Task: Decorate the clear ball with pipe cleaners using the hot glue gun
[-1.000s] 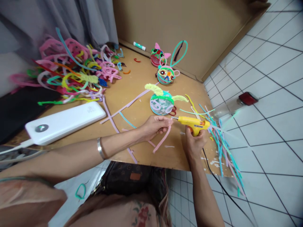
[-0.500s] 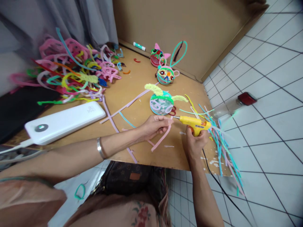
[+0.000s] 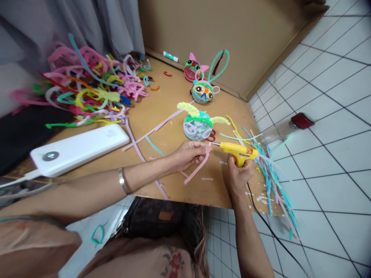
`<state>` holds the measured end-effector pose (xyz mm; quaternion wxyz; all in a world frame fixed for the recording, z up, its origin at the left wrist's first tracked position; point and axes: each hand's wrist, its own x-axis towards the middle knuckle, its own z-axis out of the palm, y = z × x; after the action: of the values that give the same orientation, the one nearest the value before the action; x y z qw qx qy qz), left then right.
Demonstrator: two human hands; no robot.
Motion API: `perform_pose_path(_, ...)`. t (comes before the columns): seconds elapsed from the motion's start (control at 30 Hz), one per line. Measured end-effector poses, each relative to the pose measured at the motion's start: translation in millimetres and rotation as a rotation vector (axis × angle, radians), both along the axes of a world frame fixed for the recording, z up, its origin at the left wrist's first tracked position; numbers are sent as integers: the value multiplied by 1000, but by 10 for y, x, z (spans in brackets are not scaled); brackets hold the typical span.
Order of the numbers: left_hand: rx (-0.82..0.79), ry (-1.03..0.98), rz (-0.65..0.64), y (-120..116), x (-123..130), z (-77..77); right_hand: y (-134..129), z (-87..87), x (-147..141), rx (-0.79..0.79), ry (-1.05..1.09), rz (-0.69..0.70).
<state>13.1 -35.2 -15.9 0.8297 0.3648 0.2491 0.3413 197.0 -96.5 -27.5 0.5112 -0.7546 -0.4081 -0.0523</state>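
My left hand [image 3: 191, 154] is closed in a pinch on a pink pipe cleaner [image 3: 198, 167], which hangs bent below the fingers. In my right hand [image 3: 240, 172] is a yellow hot glue gun [image 3: 238, 150], gripped by its handle. Its metal nozzle points left, right beside the pipe cleaner's upper end; whether they touch I cannot tell. Just behind my left hand sits a clear round ornament [image 3: 198, 126] with a green band, lilac loops and two pale yellow horns. Dark red scissor handles [image 3: 212, 135] show partly beside it.
Two decorated balls, one an owl-like face [image 3: 203, 92], stand near the cardboard wall [image 3: 232, 38]. A tangled pile of pipe cleaners [image 3: 95, 85] and a white power bank [image 3: 81, 148] lie left. Straight pipe cleaners [image 3: 271, 181] overhang the right edge. A black cord [image 3: 266, 222] trails down.
Almost nothing differs. The lower end of the pink pipe cleaner has shifted very slightly up and left, while both hands and the glue gun hold their places.
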Motion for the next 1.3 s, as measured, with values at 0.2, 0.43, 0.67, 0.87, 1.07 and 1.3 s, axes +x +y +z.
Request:
perform_pose_path(0.2, 7, 6, -4, 3, -1, -5, 12, -30, 7, -50, 51, 16)
perform_pose_path(0.43, 17, -7, -6, 5, -1, -22, 16, -71, 22, -14, 23, 0)
perform_pose_path(0.67, 52, -20, -25, -13, -12, 10, 35, -42, 16, -11, -21, -43)
perform_pose_path(0.87, 43, -8, -18, -9, -20, -2, 79, 13, 119, 91, 53, -61)
perform_pose_path(1.07, 30, 20, -31, -16, -28, 7, 125, -46, 426, -203, -190, -92)
perform_pose_path(1.3, 43, 28, -41, -35, -35, 37, 221, -61, 506, -463, -409, -182)
